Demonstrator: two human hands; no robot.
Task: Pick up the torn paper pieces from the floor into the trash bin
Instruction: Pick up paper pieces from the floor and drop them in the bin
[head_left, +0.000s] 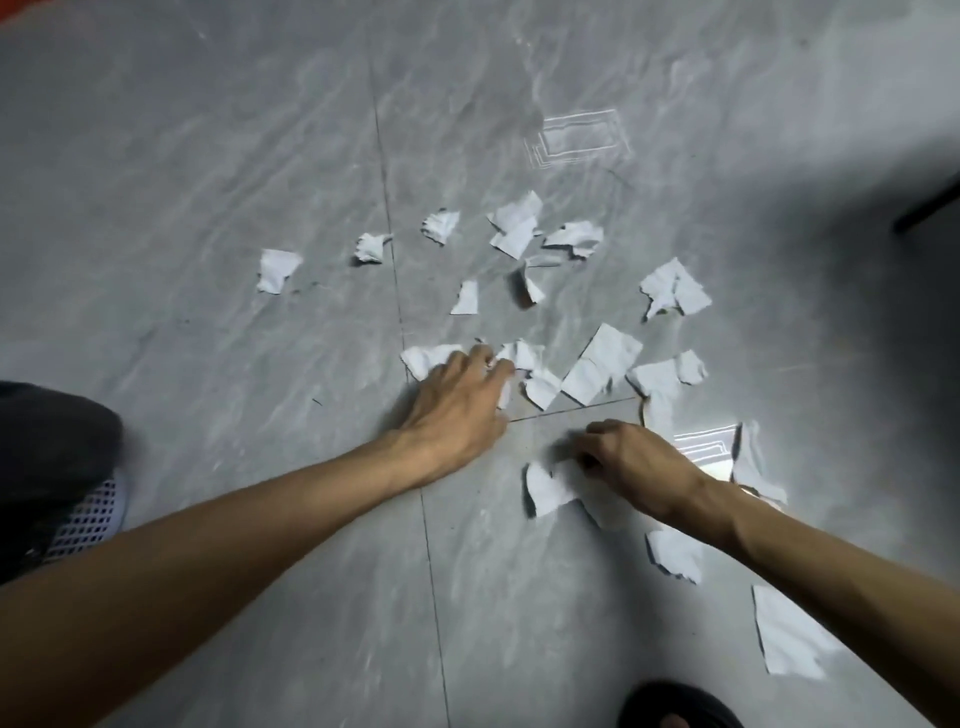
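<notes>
Both bare arms reach down over the grey floor (208, 208). The left hand (457, 405) curls its fingers around torn paper pieces (602, 364); the right hand (631, 462) pinches a scrap. The trash bin (88, 514) sits far left.

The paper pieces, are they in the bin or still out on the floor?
Out. The paper pieces lie scattered on the grey floor; the bin sits apart.

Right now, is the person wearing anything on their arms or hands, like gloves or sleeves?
No gloves and no sleeves show. The left hand and the right hand are bare, and both forearms are uncovered right up to the edge of the picture. No watch, ring or bracelet shows on either one.
</notes>
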